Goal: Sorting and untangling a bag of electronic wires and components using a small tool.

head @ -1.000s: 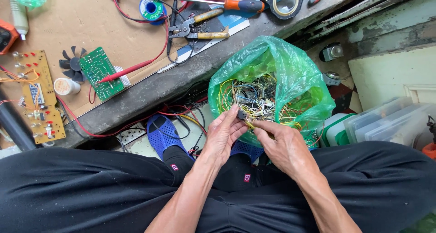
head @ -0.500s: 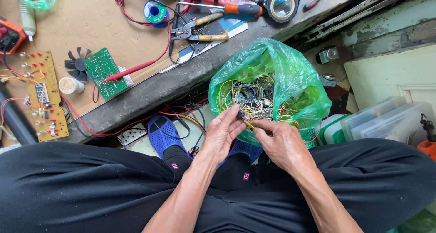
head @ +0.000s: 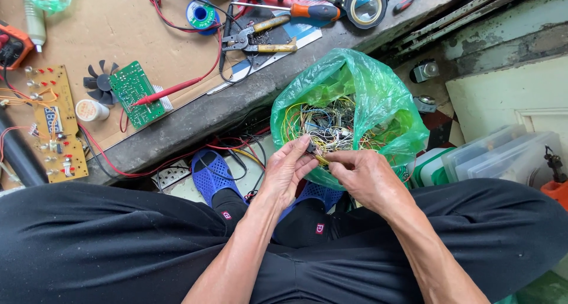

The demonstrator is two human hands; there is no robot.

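A green plastic bag (head: 378,97) stands open on the floor between my knees, full of a tangle of thin coloured wires (head: 331,123). My left hand (head: 287,171) and my right hand (head: 361,174) meet at the bag's near rim. Both pinch the same small dark part with yellow wires (head: 315,152), pulled partly out of the tangle. The fingertips of the two hands nearly touch over it.
A low workbench edge (head: 225,111) runs behind the bag. On it lie a green circuit board (head: 136,91), a yellow circuit board (head: 53,126), a small black fan (head: 97,82), pliers (head: 260,40), a screwdriver (head: 307,11), a magnifier (head: 365,7). Clear plastic boxes (head: 503,156) stand right. Blue sandals (head: 213,174) below.
The hands stay at the bag's rim on the same small wired part; the fingers shift only slightly. The view has drifted a little.
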